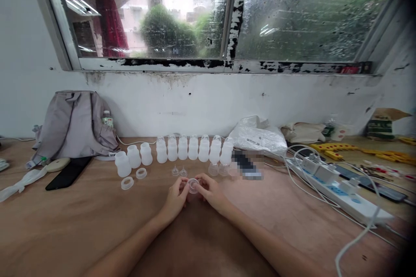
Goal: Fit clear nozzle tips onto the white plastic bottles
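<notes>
Above the table, my left hand and my right hand pinch a translucent bottle collar ring between them, one at each side. Something clear seems to sit inside the ring, perhaps a nipple; it is too small to be sure. Just beyond my fingers stand two clear silicone nipples. Two loose collar rings lie to the left, in front of three uncapped white baby bottles. A row of several bottles with clear caps stands behind. Loose clear caps rest right of my hands.
At the left are a grey backpack and a black phone. A plastic bag lies by the wall. On the right, a white power strip trails cables over the wooden table. Yellow pieces lie farther back.
</notes>
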Demonstrator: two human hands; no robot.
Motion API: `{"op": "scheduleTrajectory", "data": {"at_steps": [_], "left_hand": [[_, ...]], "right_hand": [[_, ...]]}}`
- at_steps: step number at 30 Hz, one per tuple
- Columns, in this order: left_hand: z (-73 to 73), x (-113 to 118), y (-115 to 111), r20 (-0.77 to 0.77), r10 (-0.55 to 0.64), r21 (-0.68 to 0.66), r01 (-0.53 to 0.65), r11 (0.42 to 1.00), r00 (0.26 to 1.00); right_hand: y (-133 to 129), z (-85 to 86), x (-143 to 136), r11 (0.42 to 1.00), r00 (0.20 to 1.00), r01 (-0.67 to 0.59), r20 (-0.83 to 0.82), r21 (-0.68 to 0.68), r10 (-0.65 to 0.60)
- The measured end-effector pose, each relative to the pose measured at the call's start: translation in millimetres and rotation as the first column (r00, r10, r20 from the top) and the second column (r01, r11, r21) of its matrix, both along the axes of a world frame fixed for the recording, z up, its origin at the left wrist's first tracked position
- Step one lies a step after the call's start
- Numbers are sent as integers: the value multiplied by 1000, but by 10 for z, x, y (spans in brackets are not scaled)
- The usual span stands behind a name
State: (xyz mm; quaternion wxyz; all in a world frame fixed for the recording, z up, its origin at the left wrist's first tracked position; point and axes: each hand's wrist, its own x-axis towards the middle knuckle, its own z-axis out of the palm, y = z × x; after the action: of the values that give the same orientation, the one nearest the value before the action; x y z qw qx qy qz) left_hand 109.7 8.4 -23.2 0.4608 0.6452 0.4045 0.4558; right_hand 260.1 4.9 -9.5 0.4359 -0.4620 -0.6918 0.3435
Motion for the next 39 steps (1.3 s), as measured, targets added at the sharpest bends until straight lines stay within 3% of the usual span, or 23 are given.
{"op": "scheduleTrajectory", "data": {"at_steps": [3, 8, 11, 13, 14, 16, 18, 20, 22, 25, 29, 33, 34, 36, 39], "left_hand": [[-45, -48, 103, 94, 23, -71, -16, 997, 995], [-123, -47, 170, 163, -38, -143, 62, 988, 986], [-67, -82, 145, 13, -47, -45, 47, 998, 999], [55, -181, 157, -199, 47, 178, -11, 984, 979], [137, -257, 183, -311, 144, 336, -33, 941, 940], [316, -447, 283, -456, 393, 629, -24, 777, 798], [473, -655, 433, -438, 655, 783, -95, 614, 616], [575, -839, 598, -382, 829, 847, -204, 491, 408], [613, -978, 736, -376, 884, 871, -219, 439, 277], [587, -1091, 857, -400, 892, 880, -184, 438, 212], [503, -1095, 860, -367, 883, 887, -176, 427, 293], [463, -963, 627, -206, 824, 890, -250, 382, 528], [462, -911, 529, -179, 784, 879, -262, 399, 594], [457, -794, 317, -205, 683, 840, -233, 491, 701], [410, -613, 68, -336, 519, 777, -80, 624, 786]], "right_hand": [[2, 14, 2, 995, 993, -45, -109, -86, 36], [14, 27, 12, 1000, 1000, 10, -11, -7, -10], [14, 30, 16, 1000, 1000, -2, -6, 8, 2], [24, 24, 27, 999, 999, 37, -31, 23, -36], [34, 17, 38, 998, 997, 62, -44, 33, -61], [64, -4, 65, 994, 993, 101, -66, 49, -98], [98, -31, 95, 992, 990, 117, -85, 53, -112], [127, -60, 116, 992, 989, 118, -99, 53, -112], [144, -82, 123, 991, 988, 121, -106, 55, -115], [144, -90, 119, 990, 987, 123, -107, 63, -116], [128, -67, 116, 991, 988, 121, -104, 59, -115], [128, -64, 121, 991, 985, 124, -130, 48, -117], [131, -68, 121, 992, 983, 120, -145, 45, -112], [137, -81, 119, 994, 979, 105, -179, 35, -97], [146, -100, 113, 996, 969, 91, -233, 11, -86]]}}
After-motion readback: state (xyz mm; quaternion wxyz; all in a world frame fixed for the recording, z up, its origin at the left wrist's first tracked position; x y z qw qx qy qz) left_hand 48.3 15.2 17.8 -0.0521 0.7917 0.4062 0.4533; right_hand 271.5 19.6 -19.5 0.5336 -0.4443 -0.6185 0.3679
